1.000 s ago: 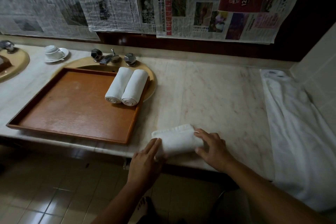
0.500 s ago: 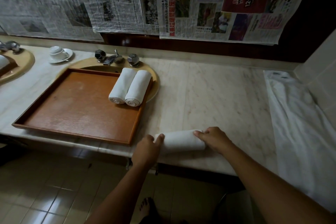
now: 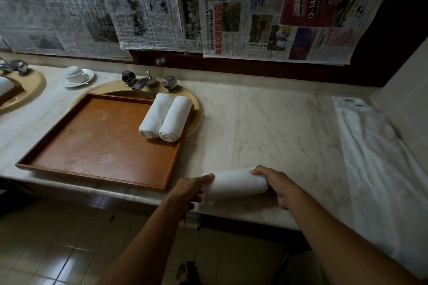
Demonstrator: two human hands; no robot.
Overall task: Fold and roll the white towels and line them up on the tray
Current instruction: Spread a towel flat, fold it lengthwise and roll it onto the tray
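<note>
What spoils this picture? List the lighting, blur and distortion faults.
Head view: dim light overall, with the floor and the dark wall strip under the newspapers nearly black; the wide lens bows the counter edge and stretches the forearms; print on the left newspaper sheets smears; the rolled towel held between the left hand and right hand looks soft-edged, while the tray stays fairly sharp.

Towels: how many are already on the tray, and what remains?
Done: two rolled towels lie side by side on the tray. In hand: left hand and right hand grip a third roll on the counter. Left: placing it, then the white cloth at right.
</note>
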